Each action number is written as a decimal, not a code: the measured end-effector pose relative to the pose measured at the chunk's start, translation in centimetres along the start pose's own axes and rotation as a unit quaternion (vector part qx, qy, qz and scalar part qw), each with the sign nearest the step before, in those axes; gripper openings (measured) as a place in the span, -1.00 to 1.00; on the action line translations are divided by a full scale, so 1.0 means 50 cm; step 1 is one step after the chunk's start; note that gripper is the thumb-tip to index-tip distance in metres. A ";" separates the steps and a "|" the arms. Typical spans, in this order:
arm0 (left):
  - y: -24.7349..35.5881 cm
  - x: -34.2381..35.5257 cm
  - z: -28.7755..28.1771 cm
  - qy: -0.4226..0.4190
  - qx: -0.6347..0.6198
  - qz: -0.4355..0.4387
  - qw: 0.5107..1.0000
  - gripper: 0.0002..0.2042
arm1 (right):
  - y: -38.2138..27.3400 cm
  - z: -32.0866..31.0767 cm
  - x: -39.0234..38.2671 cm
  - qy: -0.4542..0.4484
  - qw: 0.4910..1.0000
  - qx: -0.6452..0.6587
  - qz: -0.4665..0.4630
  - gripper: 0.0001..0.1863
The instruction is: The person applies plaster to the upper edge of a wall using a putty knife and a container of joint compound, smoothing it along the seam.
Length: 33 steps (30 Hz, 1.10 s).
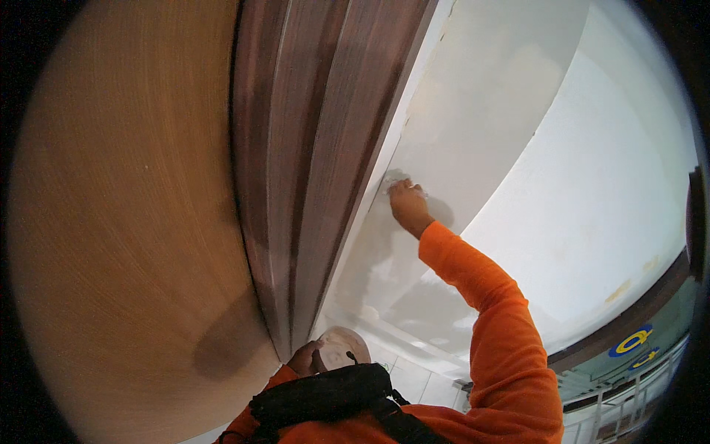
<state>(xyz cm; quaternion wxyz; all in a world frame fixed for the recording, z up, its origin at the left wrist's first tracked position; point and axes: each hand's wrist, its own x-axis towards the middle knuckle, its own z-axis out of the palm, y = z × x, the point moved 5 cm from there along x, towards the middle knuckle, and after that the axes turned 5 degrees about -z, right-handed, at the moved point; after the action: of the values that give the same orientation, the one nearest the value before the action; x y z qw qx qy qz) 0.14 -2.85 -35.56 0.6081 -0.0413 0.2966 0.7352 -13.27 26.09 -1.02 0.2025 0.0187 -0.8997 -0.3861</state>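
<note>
My right hand is raised against the grey-white wall, close to the edge beside the door frame. Its fingers are closed around something small and pale, mostly hidden by the hand. A darker grey patch shows on the wall at the fingertips. Low down near my body, my left hand grips the side of a round tub with a whitish, smeared inside. Both arms wear orange sleeves.
A ribbed dark brown door frame runs along the left of the wall, beside a lighter brown wooden door panel. A black strap bag crosses my chest. White floor tiles lie below. Pale railings stand at lower right.
</note>
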 end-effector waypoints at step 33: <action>-0.079 0.195 -0.221 0.053 0.013 0.028 0.998 -0.67 | 0.489 -0.233 0.038 0.191 0.889 0.399 0.116 -0.70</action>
<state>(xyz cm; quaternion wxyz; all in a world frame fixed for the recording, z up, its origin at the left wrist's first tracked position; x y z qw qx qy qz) -2.05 0.60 -50.29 0.5714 -0.0637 0.3387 0.7448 -7.60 34.86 24.06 0.3888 0.0670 -0.9179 0.0426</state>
